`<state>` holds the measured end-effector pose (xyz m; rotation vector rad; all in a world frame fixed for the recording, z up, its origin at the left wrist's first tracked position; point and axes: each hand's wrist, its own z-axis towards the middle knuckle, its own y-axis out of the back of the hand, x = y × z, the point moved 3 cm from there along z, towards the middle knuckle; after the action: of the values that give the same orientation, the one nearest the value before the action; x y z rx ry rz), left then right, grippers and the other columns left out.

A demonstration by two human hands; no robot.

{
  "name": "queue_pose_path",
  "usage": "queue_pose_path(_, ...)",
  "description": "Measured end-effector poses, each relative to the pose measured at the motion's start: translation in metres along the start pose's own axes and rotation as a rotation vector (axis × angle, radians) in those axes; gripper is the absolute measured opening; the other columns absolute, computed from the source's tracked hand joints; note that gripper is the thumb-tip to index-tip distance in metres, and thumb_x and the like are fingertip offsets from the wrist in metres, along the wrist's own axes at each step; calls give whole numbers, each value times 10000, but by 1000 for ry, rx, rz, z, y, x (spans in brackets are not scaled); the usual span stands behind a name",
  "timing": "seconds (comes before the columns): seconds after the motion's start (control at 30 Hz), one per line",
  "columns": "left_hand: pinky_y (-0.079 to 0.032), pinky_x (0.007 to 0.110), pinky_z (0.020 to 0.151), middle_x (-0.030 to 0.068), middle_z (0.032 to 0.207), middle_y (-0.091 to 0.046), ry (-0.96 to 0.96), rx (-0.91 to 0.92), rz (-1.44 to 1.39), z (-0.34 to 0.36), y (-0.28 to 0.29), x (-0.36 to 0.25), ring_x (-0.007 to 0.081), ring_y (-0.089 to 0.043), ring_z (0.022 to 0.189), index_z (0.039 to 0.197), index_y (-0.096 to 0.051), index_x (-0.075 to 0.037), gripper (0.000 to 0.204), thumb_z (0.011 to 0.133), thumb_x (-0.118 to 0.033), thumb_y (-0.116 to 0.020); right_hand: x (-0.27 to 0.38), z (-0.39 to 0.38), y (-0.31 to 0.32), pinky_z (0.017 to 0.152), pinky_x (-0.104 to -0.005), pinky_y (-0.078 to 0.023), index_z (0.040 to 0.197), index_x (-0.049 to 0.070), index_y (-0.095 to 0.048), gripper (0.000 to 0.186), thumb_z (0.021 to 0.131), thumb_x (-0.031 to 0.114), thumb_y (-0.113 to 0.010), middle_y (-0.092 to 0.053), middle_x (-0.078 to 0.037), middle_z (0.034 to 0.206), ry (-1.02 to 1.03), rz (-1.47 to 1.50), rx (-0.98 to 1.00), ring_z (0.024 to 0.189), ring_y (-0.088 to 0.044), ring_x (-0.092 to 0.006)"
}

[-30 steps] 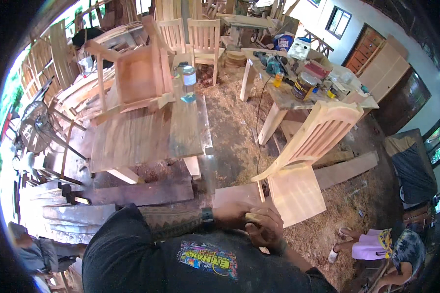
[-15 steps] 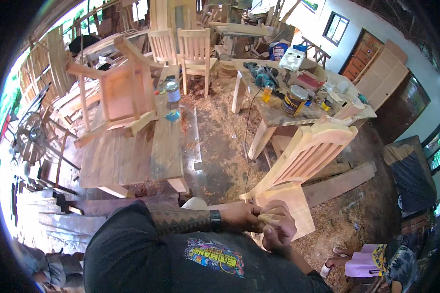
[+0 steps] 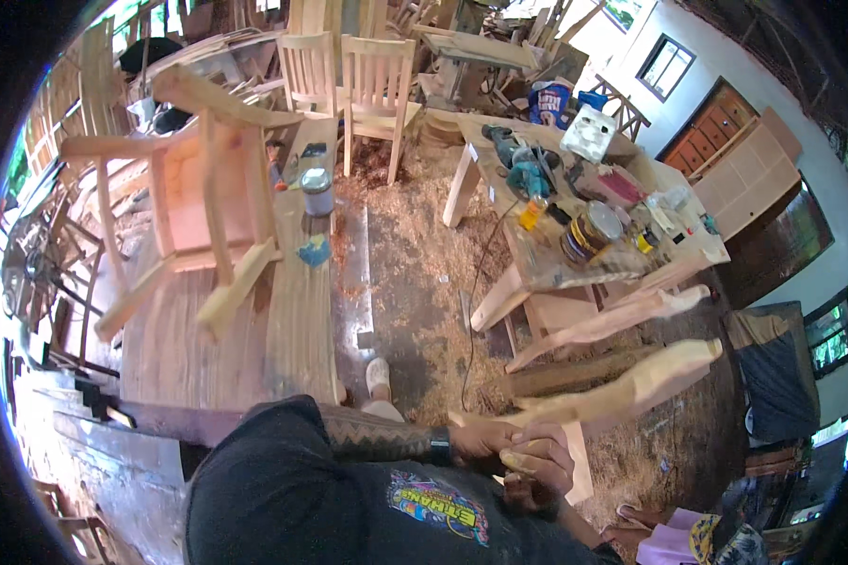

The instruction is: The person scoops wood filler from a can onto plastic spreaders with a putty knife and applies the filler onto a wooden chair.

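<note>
Left hand (image 3: 483, 441) meets right hand (image 3: 545, 461) in front of black shirt (image 3: 283, 471), right curled round small yellowish piece (image 3: 518, 460) between them, likely for steadiness, left grip can't tell; tipped chair (image 3: 187, 212) rests on plank table (image 3: 174, 339), probably exposing its legs.

Lower centre: right hand (image 3: 545, 461) obscures the fingertips of left hand (image 3: 481, 442); contents between them not identifiable. Pale chair seat (image 3: 580, 461) partly hidden behind. Lower right: co-worker (image 3: 669, 546) cut off by bottom edge. Lower left: wooden frame (image 3: 92, 524) cropped by dark rim.
</note>
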<state>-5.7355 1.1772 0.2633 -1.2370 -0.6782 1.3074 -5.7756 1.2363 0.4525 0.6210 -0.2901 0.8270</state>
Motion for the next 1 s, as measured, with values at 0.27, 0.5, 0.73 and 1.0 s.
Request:
queue_pose_path(0.27,-509,388,1095,85,1264,-752,-164,-248,455,-52,23,-273,227,-664,1215,1332,-720,-46,354,1030,-228,-736,-200,147,-108,760,-471,-550,1060,42,-766,221,917,196,-835,-718,-118,920,-201,-122,45,868,-672,-344)
queue_pose_path(0.5,-577,364,1042,68,1332,-670,-432,-433,614,-138,13,-414,182,-670,1196,1310,-715,-22,277,1039,-70,-698,-292,265,-209,780,-457,-556,1073,67,-754,217,889,136,-844,-722,-123,932,-48,16,210,882,-680,-334)
queue_pose_path(0.73,-576,334,1029,61,1281,-684,-912,-401,435,-197,34,-485,165,-668,1167,1316,-681,-16,274,1053,-92,-691,-299,367,-310,753,-456,-537,1056,44,-725,159,933,135,-768,-719,-124,886,327,259,427,826,-665,-331)
queue_pose_path(1.0,-543,340,1060,19,1289,-680,-1074,-988,1020,-267,-1,-519,143,-645,1215,1370,-659,-52,338,1041,-109,-710,-335,403,-379,780,-460,-544,1043,78,-745,158,925,166,-803,-733,-90,873,386,764,577,855,-675,-319)
